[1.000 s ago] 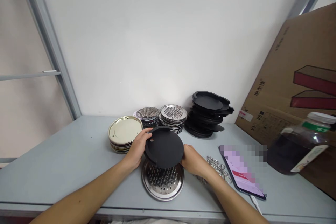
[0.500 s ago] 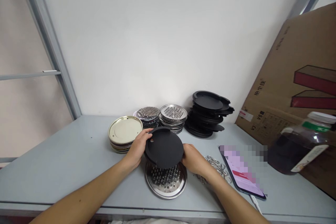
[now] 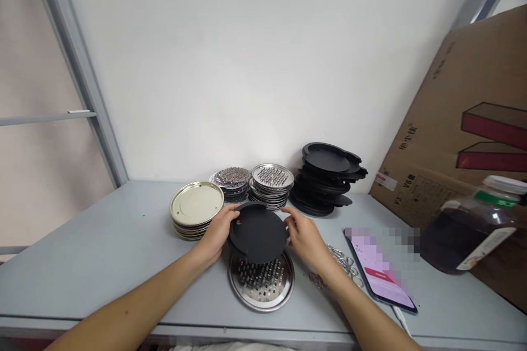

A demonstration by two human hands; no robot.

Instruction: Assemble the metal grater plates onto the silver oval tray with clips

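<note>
A black round plastic disc [image 3: 259,235] with a raised rim and a small hole tilts toward me above the table. My left hand [image 3: 216,236] is closed on its left edge, thumb over the rim. At the right edge is my right hand [image 3: 307,238], fingers curled against the rim and index finger raised a little off it. Under the disc, a round metal grater plate [image 3: 267,301] with raised teeth lies on the table, its far part hidden. Small metal clips [image 3: 343,263] lie beside my right wrist, partly covered by it.
Along the wall stand a stack of gold-coloured lids [image 3: 196,204], two stacks of grater plates [image 3: 233,177] [image 3: 272,176] and a pile of black discs [image 3: 327,159]. On the right are a phone [image 3: 381,274] with a cable, a dark-filled jar [image 3: 457,236] and a large cardboard box [image 3: 436,137].
My right hand has shifted slightly up along the disc's edge, and its index finger has lifted. The disc and my left hand have barely moved.
</note>
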